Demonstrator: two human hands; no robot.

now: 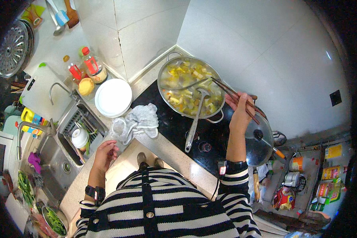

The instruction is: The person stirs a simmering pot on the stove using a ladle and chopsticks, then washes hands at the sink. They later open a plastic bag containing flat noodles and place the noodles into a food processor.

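Note:
My right hand (pixel 240 109) is closed around a pair of brown chopsticks (pixel 225 86), whose thin tips reach over the right edge of a wide steel pan (pixel 210 116). Pale and yellow chopped food (pixel 183 70) in broth fills the pan. A slotted metal spatula (pixel 194 129) leans in it, head in the food and handle out over the black cooktop (pixel 174 129). A thin grey bar also crosses the food; its kind is unclear. My left hand (pixel 106 154) hangs empty beside the counter edge, fingers loosely bent and apart, near a grey-white cloth (pixel 137 122).
A glass lid (pixel 258 144) lies right of the cooktop, close to my right forearm. White plates (pixel 113 97) are stacked by the cloth, with sauce bottles (pixel 94 67) behind. At left is a steel sink (pixel 51 166); green vegetables (pixel 54 221) sit in a bowl. Right stands a shelf of packages (pixel 283 198).

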